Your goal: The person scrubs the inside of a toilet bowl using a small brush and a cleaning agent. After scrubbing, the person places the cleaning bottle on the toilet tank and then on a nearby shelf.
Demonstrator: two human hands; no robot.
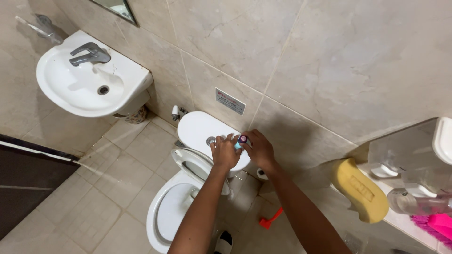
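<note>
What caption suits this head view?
Both hands, left and right, meet over a small bottle on the cistern above the open toilet, sink at left.

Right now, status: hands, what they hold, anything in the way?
Both hands over toilet cistern lid. Right hand grips small teal bottle; left hand beside flush button. Nothing in the way.
</note>
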